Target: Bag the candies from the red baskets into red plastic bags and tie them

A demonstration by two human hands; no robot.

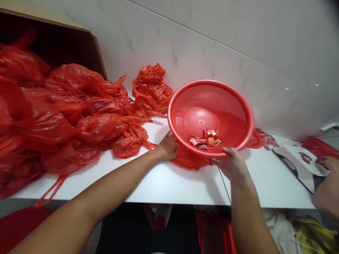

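My right hand [233, 163] grips the near rim of a red plastic colander [203, 118], thumb over the edge. The colander is tilted toward me above the white table [159, 183]. Several small wrapped candies [209, 139] lie together at its lower side. Under the colander is a red plastic bag [189, 160]. My left hand [169, 146] is closed at the bag's left side, close against the colander's rim; its fingertips are partly hidden.
Tied, filled red bags [69, 116] crowd the left side by a cardboard box [97, 53]. A crumpled red bag [152, 86] is by the wall [212, 42]. At right are a white paper-like item [299, 158] and another person's hand [327, 187]. Red containers [230, 236] sit below.
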